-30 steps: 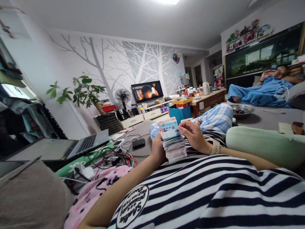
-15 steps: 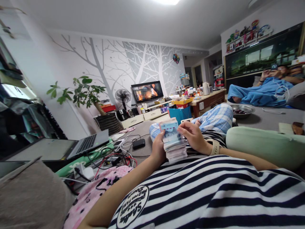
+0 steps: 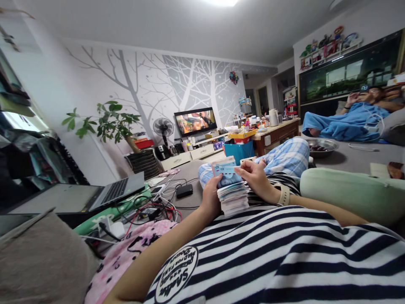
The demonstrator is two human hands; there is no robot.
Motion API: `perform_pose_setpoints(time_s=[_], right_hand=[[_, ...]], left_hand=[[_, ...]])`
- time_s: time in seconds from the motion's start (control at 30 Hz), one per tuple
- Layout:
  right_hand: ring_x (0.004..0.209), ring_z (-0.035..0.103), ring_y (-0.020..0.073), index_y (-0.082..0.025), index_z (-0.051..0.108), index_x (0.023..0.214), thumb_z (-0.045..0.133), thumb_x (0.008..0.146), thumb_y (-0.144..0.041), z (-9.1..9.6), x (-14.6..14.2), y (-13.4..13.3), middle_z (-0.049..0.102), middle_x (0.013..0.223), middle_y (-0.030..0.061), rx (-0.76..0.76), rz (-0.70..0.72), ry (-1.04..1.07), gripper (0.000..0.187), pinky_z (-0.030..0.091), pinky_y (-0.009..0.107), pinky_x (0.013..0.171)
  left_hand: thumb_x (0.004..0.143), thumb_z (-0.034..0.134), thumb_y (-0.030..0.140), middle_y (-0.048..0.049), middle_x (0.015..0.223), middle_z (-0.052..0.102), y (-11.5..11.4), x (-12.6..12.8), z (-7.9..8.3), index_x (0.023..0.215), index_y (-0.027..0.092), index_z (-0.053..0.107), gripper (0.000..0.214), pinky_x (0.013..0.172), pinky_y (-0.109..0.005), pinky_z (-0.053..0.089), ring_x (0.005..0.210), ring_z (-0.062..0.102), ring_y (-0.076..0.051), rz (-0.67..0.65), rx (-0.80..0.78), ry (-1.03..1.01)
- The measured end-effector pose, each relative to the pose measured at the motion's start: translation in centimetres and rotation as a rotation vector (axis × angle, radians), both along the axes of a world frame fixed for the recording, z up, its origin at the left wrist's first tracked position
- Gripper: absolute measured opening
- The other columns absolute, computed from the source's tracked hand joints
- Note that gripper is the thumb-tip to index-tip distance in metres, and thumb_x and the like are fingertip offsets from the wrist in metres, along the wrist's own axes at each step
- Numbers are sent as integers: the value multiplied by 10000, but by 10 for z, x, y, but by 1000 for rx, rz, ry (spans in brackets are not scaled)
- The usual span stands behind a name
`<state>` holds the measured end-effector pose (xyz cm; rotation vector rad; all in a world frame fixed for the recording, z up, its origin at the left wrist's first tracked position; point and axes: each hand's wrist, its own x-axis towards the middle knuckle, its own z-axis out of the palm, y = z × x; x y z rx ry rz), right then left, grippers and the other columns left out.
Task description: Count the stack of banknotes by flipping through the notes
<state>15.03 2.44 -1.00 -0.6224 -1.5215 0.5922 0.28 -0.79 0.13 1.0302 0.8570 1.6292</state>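
My left hand [image 3: 211, 195] is closed around a thick stack of banknotes [image 3: 233, 200], its thumb pressing at the left side. The notes' lower ends fold down and fan out in layers toward my striped shirt. At the top of the stack, a light blue banknote [image 3: 225, 169] stands up with its printed edge showing. My right hand [image 3: 257, 181], with a pale watch band on the wrist, is at the right end of that note, thumb and forefinger pinched on its edge. The fingers behind the stack are hidden.
A laptop [image 3: 118, 190], tangled cables and a black box [image 3: 184, 191] lie to the left. A green cushion [image 3: 348, 194] is at my right, with a metal bowl [image 3: 322, 147] of dark fruit beyond. Another person lies under a blue blanket [image 3: 348, 122] at far right.
The blue note that lay over the front of the stack no longer covers it; the layered lower ends show more. My right hand has shifted slightly left onto a note's edge.
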Motion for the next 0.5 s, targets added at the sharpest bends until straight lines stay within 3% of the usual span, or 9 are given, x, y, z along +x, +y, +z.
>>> perform_pose_setpoints(time_s=[0.23,0.37,0.5], right_hand=[[568,395,113,-188,470,608,542,841,-415,2,1,-3,433,562,-32,33,-64,-70,334,330,250,551],[563,417,112,-186,463,600,524,852,-380,4,0,-7,451,546,-34,14,-74,-62,323,349,254,575],[557,439,114,-187,471,606,510,859,-372,5,0,-10,470,540,-33,3,-64,-53,316,357,258,584]], left_hand=[[629,683,265,-10,592,659,-3,3,3,668,148,669,124,685,-279,479,634,623,-174,-68,11,23],[665,647,287,-27,653,691,3,2,2,766,141,690,183,787,-313,495,778,663,-218,-47,9,30],[695,621,280,-43,709,712,5,2,3,729,159,682,140,858,-331,488,913,659,-249,9,-10,40]])
